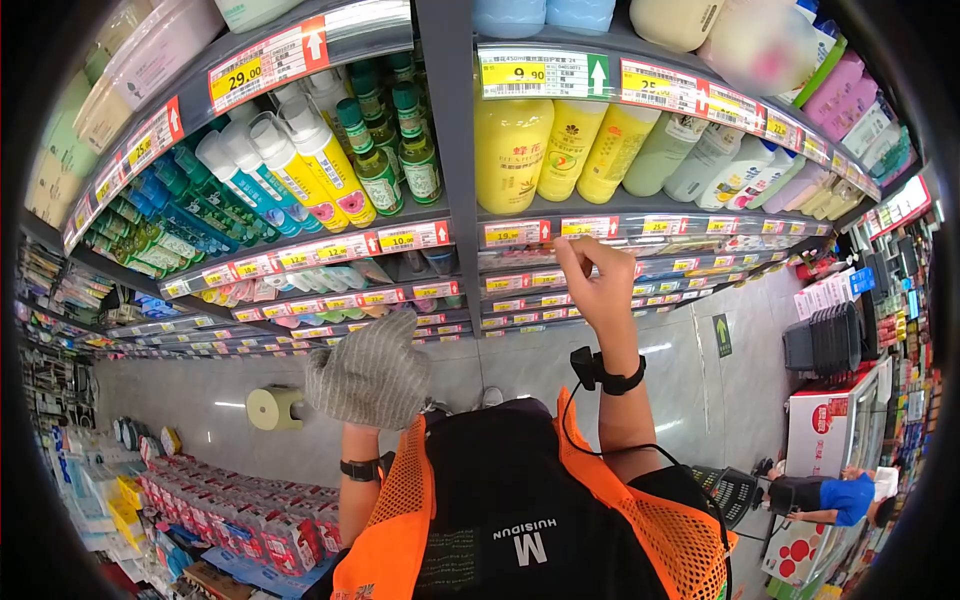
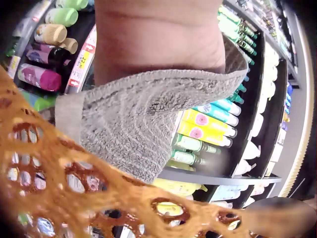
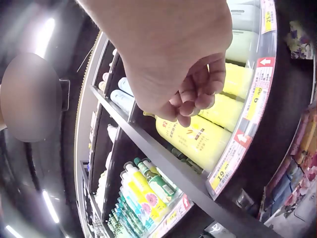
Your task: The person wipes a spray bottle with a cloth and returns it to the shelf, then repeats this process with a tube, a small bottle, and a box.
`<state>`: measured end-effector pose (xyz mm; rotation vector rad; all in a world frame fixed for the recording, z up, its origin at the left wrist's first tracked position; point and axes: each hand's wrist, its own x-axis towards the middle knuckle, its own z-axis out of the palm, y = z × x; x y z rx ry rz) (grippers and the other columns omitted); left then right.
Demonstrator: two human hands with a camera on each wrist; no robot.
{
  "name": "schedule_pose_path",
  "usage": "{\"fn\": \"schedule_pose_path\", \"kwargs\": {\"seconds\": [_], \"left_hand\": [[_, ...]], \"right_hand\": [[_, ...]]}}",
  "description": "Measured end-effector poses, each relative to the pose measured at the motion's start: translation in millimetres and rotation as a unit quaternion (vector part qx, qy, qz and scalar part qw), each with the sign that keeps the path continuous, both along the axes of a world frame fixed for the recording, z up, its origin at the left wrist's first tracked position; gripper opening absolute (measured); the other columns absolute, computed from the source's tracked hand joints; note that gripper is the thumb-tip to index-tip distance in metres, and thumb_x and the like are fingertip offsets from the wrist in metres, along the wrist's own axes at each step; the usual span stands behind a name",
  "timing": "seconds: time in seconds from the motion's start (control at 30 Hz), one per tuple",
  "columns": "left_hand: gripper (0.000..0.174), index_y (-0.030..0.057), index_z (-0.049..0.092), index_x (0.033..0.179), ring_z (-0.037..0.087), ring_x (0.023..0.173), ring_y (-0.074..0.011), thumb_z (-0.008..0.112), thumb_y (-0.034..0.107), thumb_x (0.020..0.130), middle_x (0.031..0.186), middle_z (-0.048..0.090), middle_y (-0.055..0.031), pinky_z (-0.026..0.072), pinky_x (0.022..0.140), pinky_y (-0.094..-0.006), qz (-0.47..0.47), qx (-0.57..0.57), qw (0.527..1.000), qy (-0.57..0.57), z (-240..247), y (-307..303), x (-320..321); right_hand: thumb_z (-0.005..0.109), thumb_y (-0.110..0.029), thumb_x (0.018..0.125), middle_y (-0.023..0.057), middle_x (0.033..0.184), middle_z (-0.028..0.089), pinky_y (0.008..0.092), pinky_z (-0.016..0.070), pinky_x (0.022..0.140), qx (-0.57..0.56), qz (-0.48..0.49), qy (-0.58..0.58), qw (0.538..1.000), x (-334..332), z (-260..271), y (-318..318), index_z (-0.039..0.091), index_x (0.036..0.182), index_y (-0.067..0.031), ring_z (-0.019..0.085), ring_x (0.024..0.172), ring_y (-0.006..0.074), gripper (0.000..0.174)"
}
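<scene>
A grey, ribbed terry-cloth mitt (image 1: 370, 372) covers my left hand, hiding its fingers. In the left wrist view, my bare wrist (image 2: 158, 39) goes into the mitt's wide opening, with a pale tag at its edge. My right hand (image 1: 602, 280) is raised in front of the shelf edge, its fingers loosely curled and holding nothing. Nearest to it are price labels (image 1: 590, 226) and, above them, yellow pump bottles (image 1: 514, 160). In the right wrist view, the curled fingers (image 3: 198, 89) overlap these yellow bottles.
Left of a dark upright post (image 1: 447, 130), shelves hold green bottles (image 1: 375, 175) and yellow tubes (image 1: 325, 160). A pale stool (image 1: 273, 408) stands on the grey floor. Red packages (image 1: 240, 510) are stacked behind at left. A person in blue (image 1: 845, 500) is at the right, near black baskets (image 1: 822, 340).
</scene>
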<state>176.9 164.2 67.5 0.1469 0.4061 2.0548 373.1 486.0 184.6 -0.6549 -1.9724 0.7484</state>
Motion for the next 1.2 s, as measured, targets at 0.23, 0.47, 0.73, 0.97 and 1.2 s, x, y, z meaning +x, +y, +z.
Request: {"fn": "schedule_pose_path", "kwargs": {"seconds": [0.23, 0.47, 0.73, 0.97, 1.2], "left_hand": [[0.089, 0.0068, 0.046, 0.155, 0.052, 0.137, -0.0386, 0.044, 0.073, 0.095, 0.157, 0.049, -0.0184, 0.038, 0.115, -0.0609, -0.013, -0.026, 0.999, 0.036, 42, 28, 26], [0.087, 0.0081, 0.042, 0.157, 0.048, 0.14, -0.039, 0.047, 0.07, 0.097, 0.16, 0.045, -0.018, 0.0354, 0.118, -0.0599, 0.062, -0.077, 0.991, -0.093, -30, -43, 18], [0.083, 0.0092, 0.041, 0.158, 0.047, 0.141, -0.0384, 0.047, 0.068, 0.099, 0.16, 0.045, -0.0166, 0.0365, 0.118, -0.0593, 0.022, -0.015, 0.993, -0.115, -43, -75, -17], [0.083, 0.01, 0.042, 0.157, 0.049, 0.139, -0.0374, 0.046, 0.069, 0.099, 0.159, 0.047, -0.0155, 0.0381, 0.117, -0.059, 0.023, -0.026, 0.994, -0.107, -54, -142, -85], [0.081, 0.0107, 0.044, 0.156, 0.049, 0.139, -0.0362, 0.044, 0.068, 0.1, 0.158, 0.048, -0.0144, 0.038, 0.116, -0.0589, 0.03, 0.009, 0.998, -0.045, -51, -250, -149]], "right_hand": [[0.077, -0.012, 0.092, 0.0055, 0.054, 0.053, 0.0291, 0.0348, 0.045, -0.005, 0.036, -0.016, 0.999, -10, -25, -8, 0.063, 0.07, -0.0004, 0.046, 0.045, 0.0128, 0.028], [0.074, -0.014, 0.095, 0.0038, 0.054, 0.046, 0.0277, 0.0332, 0.048, -0.035, 0.063, -0.054, 0.996, -22, -41, -31, 0.061, 0.071, 0.0013, 0.041, 0.049, 0.0094, 0.032], [0.074, -0.013, 0.095, 0.0041, 0.057, 0.052, 0.0265, 0.0367, 0.049, -0.042, 0.024, -0.096, 0.994, -33, -55, -75, 0.065, 0.075, 0.0016, 0.046, 0.051, 0.0082, 0.027], [0.076, -0.011, 0.092, 0.0064, 0.066, 0.065, 0.0273, 0.0441, 0.051, -0.029, -0.016, -0.086, 0.996, -93, -51, -152, 0.072, 0.088, -0.0018, 0.059, 0.055, 0.011, 0.011], [0.076, -0.003, 0.087, 0.0073, 0.101, 0.071, 0.0265, 0.0477, 0.054, 0.051, 0.065, -0.082, 0.993, -187, -22, -248, 0.071, 0.114, -0.0048, 0.066, 0.068, 0.0139, 0.028]]}}
